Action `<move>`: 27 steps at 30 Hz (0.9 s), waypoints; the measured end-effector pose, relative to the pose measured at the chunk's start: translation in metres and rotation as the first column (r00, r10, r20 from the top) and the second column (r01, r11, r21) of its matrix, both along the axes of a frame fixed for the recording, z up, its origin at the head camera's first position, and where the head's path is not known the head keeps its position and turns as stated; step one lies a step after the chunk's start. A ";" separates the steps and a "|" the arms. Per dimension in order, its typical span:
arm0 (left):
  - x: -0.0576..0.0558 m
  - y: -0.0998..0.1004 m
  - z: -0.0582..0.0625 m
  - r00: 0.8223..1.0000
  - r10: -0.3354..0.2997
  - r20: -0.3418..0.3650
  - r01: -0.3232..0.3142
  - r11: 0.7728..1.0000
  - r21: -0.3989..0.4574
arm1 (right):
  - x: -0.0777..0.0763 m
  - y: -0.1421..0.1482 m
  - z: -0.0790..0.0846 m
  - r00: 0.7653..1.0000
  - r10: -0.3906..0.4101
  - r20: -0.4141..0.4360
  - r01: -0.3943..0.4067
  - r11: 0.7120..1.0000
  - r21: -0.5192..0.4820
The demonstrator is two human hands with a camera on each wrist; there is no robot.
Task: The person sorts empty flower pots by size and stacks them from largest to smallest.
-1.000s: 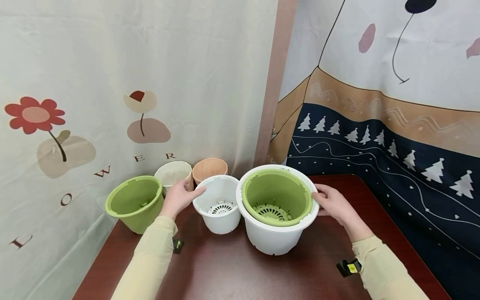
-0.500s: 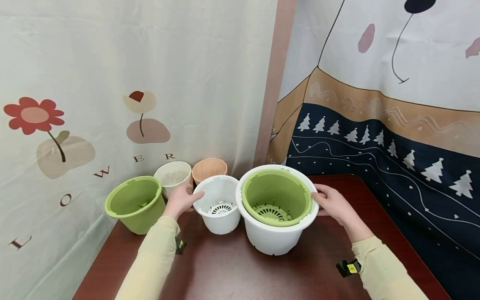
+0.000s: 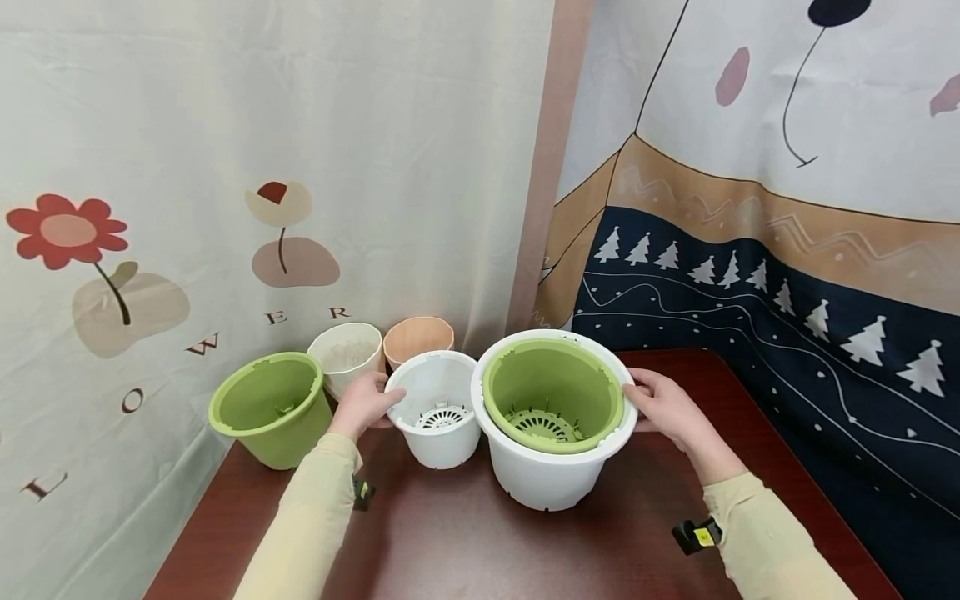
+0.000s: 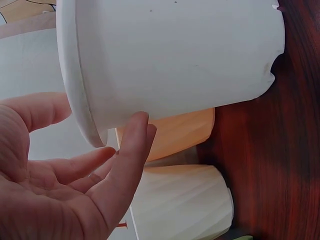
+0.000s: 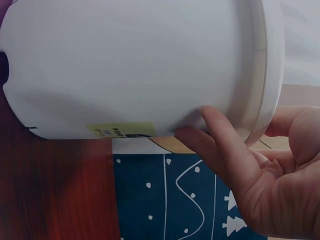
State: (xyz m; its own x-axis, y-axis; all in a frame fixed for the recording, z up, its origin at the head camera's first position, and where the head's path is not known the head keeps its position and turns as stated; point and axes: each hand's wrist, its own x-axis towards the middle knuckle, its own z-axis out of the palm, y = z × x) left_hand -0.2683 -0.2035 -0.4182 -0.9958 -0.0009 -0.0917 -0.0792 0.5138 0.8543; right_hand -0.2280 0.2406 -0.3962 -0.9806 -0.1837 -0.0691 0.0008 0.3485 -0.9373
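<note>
On the wood-grained table [image 3: 465, 550], a small, smooth white pot [image 3: 441, 452] is pinched at its rim by the left hand [image 3: 363, 404]; beside it, a larger white pot [image 3: 543, 483], a slot-bottomed green pot [image 3: 558, 379] nested inside, is gripped by the right hand [image 3: 666, 408].

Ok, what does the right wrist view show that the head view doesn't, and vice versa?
Only the right wrist view shows the yellow-green label on the outer wall of the big white pot.

Only the head view shows the inner green pot sitting in that pot, the small white pot, the far-left green pot, the cream pot, the orange pot and the left hand.

Both show the big white pot, the right hand at its rim, the table and the navy curtain with white trees.
</note>
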 end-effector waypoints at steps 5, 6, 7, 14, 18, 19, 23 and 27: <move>0.000 0.001 0.000 1.000 0.002 0.001 -0.002 1.000 0.016 | 0.000 0.001 0.000 1.000 0.001 -0.003 -0.001 1.000 0.002; 0.000 0.002 0.000 1.000 0.002 0.002 -0.002 1.000 0.020 | 0.000 0.001 0.000 1.000 -0.004 0.001 0.004 1.000 0.000; 0.000 0.002 -0.001 1.000 0.001 0.003 -0.001 1.000 0.022 | 0.000 0.001 0.000 1.000 -0.002 -0.001 0.002 1.000 0.002; -0.003 0.002 -0.003 1.000 0.010 0.017 -0.010 1.000 0.008 | -0.001 0.001 -0.002 1.000 -0.001 -0.005 0.001 1.000 0.007; -0.003 0.002 -0.003 1.000 0.016 0.021 -0.016 1.000 0.002 | -0.001 0.001 -0.001 1.000 0.002 -0.007 -0.002 1.000 0.002; -0.003 0.002 -0.003 1.000 0.017 0.023 -0.017 1.000 0.006 | -0.001 0.001 -0.001 1.000 0.004 -0.008 -0.004 1.000 0.002; -0.003 0.002 -0.002 1.000 0.012 0.027 -0.013 1.000 0.020 | 0.000 0.000 0.000 1.000 0.007 -0.008 -0.007 1.000 -0.004; -0.004 0.002 -0.002 0.999 0.021 0.023 -0.022 1.000 0.011 | 0.001 0.000 0.000 1.000 0.012 -0.015 -0.012 1.000 -0.010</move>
